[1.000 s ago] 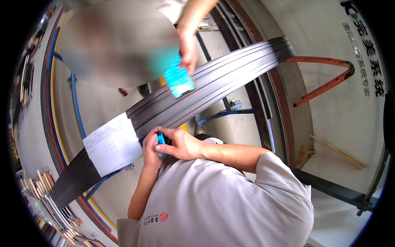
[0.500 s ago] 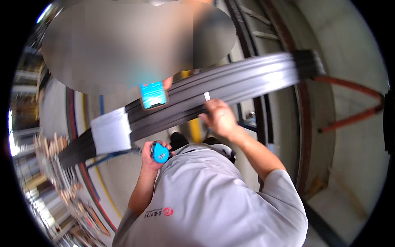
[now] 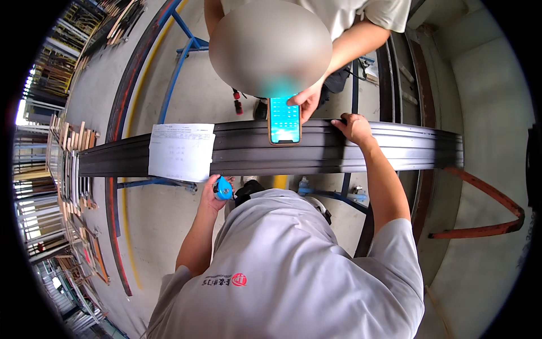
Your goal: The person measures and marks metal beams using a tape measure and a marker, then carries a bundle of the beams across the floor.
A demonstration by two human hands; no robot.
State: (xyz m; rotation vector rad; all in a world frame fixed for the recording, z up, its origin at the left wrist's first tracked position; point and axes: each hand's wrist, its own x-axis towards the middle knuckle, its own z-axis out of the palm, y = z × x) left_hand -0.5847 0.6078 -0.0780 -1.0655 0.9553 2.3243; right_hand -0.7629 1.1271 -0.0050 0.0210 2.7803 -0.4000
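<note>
Head view: my left hand clasps a blue tape measure; my right hand (grip unclear) rests on dark profiles.

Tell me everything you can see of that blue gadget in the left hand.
The blue gadget looks like a compact tape measure: a rounded, bright blue case, apparently hard plastic, with small dark markings on the face turned up to the camera. The left hand grips it just off the near edge of the long dark profiles, right of the paper's lower corner. No drawn-out tape is visible.
</note>
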